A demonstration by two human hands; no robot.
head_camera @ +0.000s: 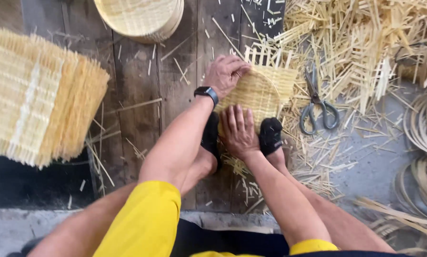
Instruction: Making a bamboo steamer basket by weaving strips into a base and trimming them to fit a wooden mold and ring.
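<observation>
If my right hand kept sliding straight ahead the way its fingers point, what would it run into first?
The right hand lies flat on the woven bamboo mat, fingers pointing up the picture. Going straight on, it would probably meet the left hand first, pressed on the mat's far edge, though the line looks close.

Single head-worn view, steeply downward and close, over wooden floor [137,95] and knees.

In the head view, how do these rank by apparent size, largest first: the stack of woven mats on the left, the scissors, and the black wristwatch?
1. Stack of woven mats, by far the largest, though the frame edge cuts it.
2. Scissors.
3. Black wristwatch on the left hand, the smallest.
</observation>
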